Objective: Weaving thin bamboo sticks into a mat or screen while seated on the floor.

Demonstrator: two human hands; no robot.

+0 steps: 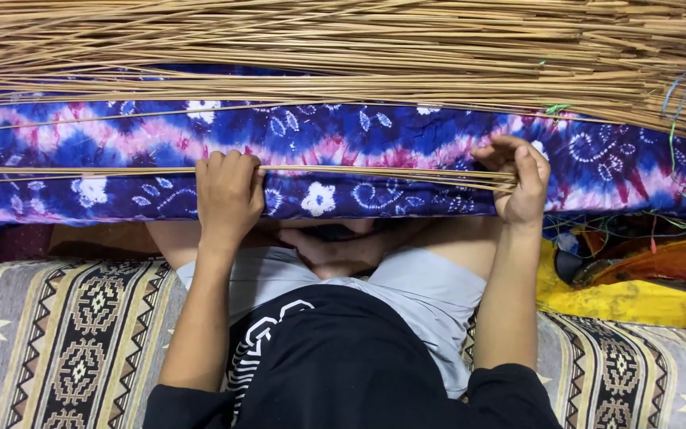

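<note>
The left hand (228, 195) is closing its grip in a fist around a thin bundle of straw-coloured sticks (375, 173). The right hand (522, 179) is pinching the same bundle between thumb and fingers. The bundle is lying horizontally across a blue and pink tie-dye cloth (81, 147). A large pile of sticks (343, 48) is lying above it.

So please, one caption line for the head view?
Both hands, left and right, grip a thin bundle of sticks over purple tie-dye cloth.
</note>
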